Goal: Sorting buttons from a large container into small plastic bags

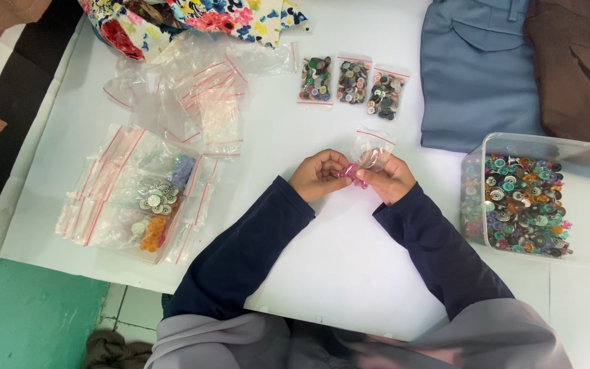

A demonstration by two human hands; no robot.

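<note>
Both hands meet over the middle of the white table [322, 260]. My left hand [317, 175] pinches a few pink buttons [351, 173] at the mouth of a small clear zip bag [371, 152]. My right hand [392, 179] grips that bag from the right side, its top pointing away from me. Dark blue sleeves cover both forearms. To the right stands a clear plastic tub [582, 205] full of mixed coloured buttons [524, 205].
Three filled button bags [353, 82] lie in a row at the back. Empty zip bags [199, 96] are heaped at back left, and bags with some buttons [145, 198] lie at left. Floral cloth [192, 17], a blue garment [476, 68] and a brown garment [578, 68] lie along the far edge.
</note>
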